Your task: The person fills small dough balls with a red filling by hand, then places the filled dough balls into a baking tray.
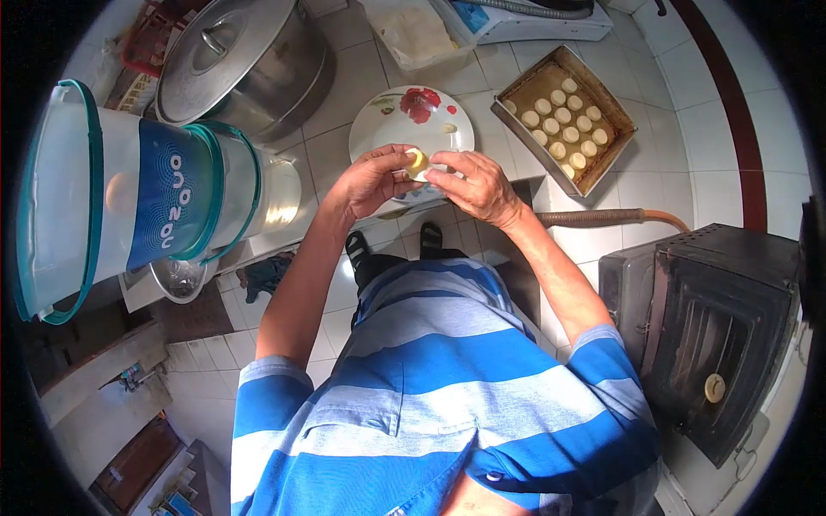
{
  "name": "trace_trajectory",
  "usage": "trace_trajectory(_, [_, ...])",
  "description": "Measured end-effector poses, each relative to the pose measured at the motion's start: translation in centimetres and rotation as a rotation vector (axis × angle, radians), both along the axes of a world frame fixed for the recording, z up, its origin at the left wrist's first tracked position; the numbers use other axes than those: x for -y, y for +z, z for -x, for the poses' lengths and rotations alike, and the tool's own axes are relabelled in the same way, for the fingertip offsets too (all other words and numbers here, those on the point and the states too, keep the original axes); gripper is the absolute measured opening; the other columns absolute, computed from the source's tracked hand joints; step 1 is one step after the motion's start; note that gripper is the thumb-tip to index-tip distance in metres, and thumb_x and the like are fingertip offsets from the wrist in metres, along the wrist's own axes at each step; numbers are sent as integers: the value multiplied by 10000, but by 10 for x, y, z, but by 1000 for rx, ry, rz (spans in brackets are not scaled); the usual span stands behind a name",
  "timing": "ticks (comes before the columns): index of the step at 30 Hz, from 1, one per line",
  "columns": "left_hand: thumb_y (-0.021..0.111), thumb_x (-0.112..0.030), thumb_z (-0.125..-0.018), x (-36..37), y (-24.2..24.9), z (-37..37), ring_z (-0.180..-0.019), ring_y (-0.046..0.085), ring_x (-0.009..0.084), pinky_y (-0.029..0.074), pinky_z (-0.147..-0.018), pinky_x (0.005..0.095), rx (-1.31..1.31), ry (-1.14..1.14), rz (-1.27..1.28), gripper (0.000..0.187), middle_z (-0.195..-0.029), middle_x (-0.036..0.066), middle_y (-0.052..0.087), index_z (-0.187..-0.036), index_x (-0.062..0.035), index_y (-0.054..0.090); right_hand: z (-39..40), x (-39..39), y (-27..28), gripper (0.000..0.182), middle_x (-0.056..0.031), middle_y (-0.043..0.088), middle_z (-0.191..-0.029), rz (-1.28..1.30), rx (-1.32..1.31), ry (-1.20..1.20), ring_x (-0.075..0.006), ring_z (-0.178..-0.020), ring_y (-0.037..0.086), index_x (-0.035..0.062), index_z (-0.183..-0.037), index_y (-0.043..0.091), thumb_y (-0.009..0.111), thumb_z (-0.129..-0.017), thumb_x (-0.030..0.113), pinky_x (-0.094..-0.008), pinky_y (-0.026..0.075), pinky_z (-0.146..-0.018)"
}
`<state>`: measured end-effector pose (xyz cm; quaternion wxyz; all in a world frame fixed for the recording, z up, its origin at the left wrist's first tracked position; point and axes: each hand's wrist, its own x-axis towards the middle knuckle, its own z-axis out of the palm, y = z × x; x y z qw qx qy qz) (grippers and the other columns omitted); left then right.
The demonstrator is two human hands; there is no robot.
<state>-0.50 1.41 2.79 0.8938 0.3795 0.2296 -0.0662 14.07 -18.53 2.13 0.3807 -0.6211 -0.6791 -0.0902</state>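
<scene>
Over the near part of a white plate point(366, 129) with red flowers, my two hands meet around a small piece of pale dough point(419, 162) with a yellow middle. My left hand point(376, 179) grips its left side between thumb and fingers. On the other side, my right hand point(476, 185) has its fingertips pinched at the dough's edge. A small yellowish piece point(449, 128) lies on the plate's right part. To the right, a square metal tray point(527, 142) holds several round pale dough pieces point(570, 134) in rows.
A big lidded steel pot point(284, 86) and clear buckets with teal rims point(90, 189) stand at the left. Behind the plate is a plastic container point(413, 39) of pale dough. A black oven point(723, 327) and a hose point(602, 218) are at the right.
</scene>
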Motion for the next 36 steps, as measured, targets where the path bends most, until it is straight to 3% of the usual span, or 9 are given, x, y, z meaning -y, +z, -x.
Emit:
trace_trajectory(11, [717, -178, -990, 22, 2, 3, -1024, 691, 181, 598, -914, 323, -100, 28, -217, 255, -1107, 81, 687, -1177, -14, 660, 3, -1, 2, 301, -95, 691, -1156, 38, 24, 40, -299, -928, 712, 88, -1056, 725, 780, -763, 50, -391, 581, -771])
trace_trajectory(14, [716, -202, -997, 27, 0, 7, -1042, 680, 160, 587, -909, 310, -70, 12, -310, 259, -1110, 73, 685, -1173, -18, 669, 6, -1, 0, 281, -117, 670, -1211, 57, -96, 10, -310, -1043, 693, 85, -1063, 718, 789, -792, 77, -385, 571, -847])
trace_trajectory(17, [688, -234, -1018, 27, -1, 7, -1059, 672, 150, 578, -922, 306, -87, -16, -330, 285, -1124, 69, 687, -1202, -16, 674, 7, -1, 0, 380, -108, 624, -1301, 172, -432, -78, -267, -1138, 644, 87, -1176, 685, 803, -816, 111, -379, 539, -933])
trace_trajectory(19, [668, -245, -1032, 28, -2, 8, -1065, 670, 149, 574, -936, 308, -138, -29, -322, 304, -1137, 69, 691, -1229, -15, 675, 4, -1, 0, 527, -77, 574, -1366, 411, -916, -92, -207, -1183, 588, 90, -1320, 613, 804, -831, 136, -377, 503, -1000])
trace_trajectory(22, [629, -254, -1053, 34, -7, 13, -1068, 678, 161, 567, -965, 320, -95, 6, -284, 329, -1168, 84, 699, -1278, -17, 672, 2, -4, -13, 662, -73, 582, -1342, 443, -1216, -49, -194, -1183, 583, 85, -1400, 557, 849, -835, 269, -366, 523, -938])
trace_trajectory(28, [615, -202, -1055, 35, -14, 17, -1098, 702, 223, 576, -993, 363, -35, 40, -94, 354, -1229, 123, 696, -1338, 11, 614, 4, -7, -5, 589, -64, 588, -1335, 356, -1454, 67, -190, -1143, 601, 69, -1391, 571, 824, -885, 230, -339, 524, -940])
trace_trajectory(32, [641, -159, -1036, 37, -20, 20, -1129, 699, 250, 604, -985, 360, 1, 190, 140, 369, -1242, 136, 671, -1343, 24, 550, -1, -3, 7, 499, -50, 595, -1357, 261, -1200, 8, -188, -1135, 610, 70, -1337, 623, 801, -878, 147, -344, 513, -977])
trace_trajectory(34, [649, -150, -1030, 39, -20, 18, -1133, 698, 253, 611, -984, 355, 31, 225, 207, 371, -1237, 138, 664, -1338, 23, 536, 1, -1, 19, 403, -88, 630, -1313, 188, -565, -60, -239, -1156, 639, 90, -1248, 684, 801, -867, 143, -363, 526, -974])
trace_trajectory(36, [654, -148, -1028, 44, -19, 16, -1137, 690, 236, 612, -989, 351, 24, 331, 252, 364, -1226, 133, 654, -1329, 21, 537, 9, 2, 14, 380, -104, 634, -1302, 184, -522, -83, -263, -1174, 640, 94, -1221, 697, 804, -860, 143, -374, 530, -978])
